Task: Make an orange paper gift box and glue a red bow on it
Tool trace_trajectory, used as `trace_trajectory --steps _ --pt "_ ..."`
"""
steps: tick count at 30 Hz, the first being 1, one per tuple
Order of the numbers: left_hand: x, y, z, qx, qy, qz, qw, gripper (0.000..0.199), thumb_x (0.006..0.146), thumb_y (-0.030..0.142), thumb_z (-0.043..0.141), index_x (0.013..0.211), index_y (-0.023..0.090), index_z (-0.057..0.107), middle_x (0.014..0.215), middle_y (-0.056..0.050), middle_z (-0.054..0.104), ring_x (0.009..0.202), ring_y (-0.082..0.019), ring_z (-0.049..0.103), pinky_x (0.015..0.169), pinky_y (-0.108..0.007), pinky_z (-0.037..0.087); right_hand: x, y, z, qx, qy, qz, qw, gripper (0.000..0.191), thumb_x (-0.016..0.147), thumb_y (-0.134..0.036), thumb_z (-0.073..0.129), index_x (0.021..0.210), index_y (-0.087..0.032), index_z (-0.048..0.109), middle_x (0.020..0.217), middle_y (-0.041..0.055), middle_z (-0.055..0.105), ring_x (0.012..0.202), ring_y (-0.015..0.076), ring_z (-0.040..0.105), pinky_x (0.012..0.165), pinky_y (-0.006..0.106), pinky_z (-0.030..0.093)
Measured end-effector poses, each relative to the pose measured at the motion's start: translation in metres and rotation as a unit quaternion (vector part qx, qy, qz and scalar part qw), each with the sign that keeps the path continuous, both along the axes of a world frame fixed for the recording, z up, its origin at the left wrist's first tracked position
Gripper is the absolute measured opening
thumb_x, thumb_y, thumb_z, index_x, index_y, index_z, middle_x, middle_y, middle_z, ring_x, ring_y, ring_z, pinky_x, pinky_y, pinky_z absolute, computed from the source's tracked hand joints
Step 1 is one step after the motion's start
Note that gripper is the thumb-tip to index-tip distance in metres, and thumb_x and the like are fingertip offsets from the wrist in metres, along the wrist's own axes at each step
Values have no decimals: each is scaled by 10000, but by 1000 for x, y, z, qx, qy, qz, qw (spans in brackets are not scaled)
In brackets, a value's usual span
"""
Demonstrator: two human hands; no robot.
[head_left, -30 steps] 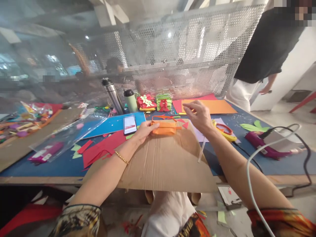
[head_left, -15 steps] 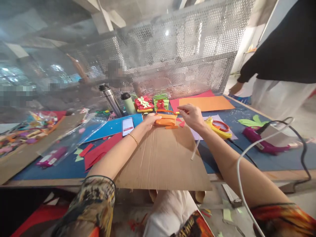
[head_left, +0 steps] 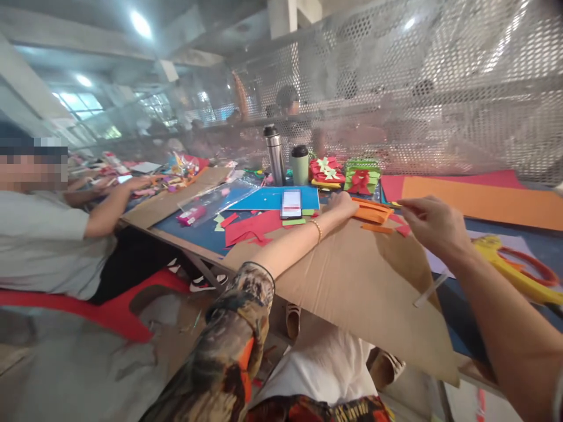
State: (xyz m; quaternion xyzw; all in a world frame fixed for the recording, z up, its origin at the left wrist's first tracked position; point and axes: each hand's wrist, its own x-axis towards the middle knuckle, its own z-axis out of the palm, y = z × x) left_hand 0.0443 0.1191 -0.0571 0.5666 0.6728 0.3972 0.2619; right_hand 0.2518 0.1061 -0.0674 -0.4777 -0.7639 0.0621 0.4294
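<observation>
a small orange packet [head_left: 372,212] is at the far part of a cardboard sheet [head_left: 347,281], its left end held in the grip of the left hand [head_left: 343,206]. the right hand [head_left: 440,225] is just right of it, fingers bent and narrow; whether they pinch anything cannot be told. an orange strip [head_left: 377,228] lies in front, a phone [head_left: 291,205] farther left.

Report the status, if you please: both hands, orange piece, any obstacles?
Left hand holds orange piece by one end, over cardboard. Right hand apart from it. Loose orange strip and red scraps close by.
</observation>
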Motion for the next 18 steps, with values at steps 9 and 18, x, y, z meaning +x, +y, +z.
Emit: trace_trajectory --steps 9,18 --pt "-29 -157 -5 204 343 -361 843 249 974 219 627 1199 151 708 1449 -236 575 1355 -366 562 1139 -543 465 -3 -6 5 12 -30 -14 999 256 822 -276 623 919 -209 850 882 121 766 729 219 658 724 349 490" --pt "-187 -225 15 194 388 56 899 246 995 167 547 1003 196 791 1148 -108 760 1133 -260 677 1069 -447 518 -6 -9 6 -25 -58 -20 998 266 673 -457 610 721 -250 769 796 93 786 776 286 718 665 344 456"
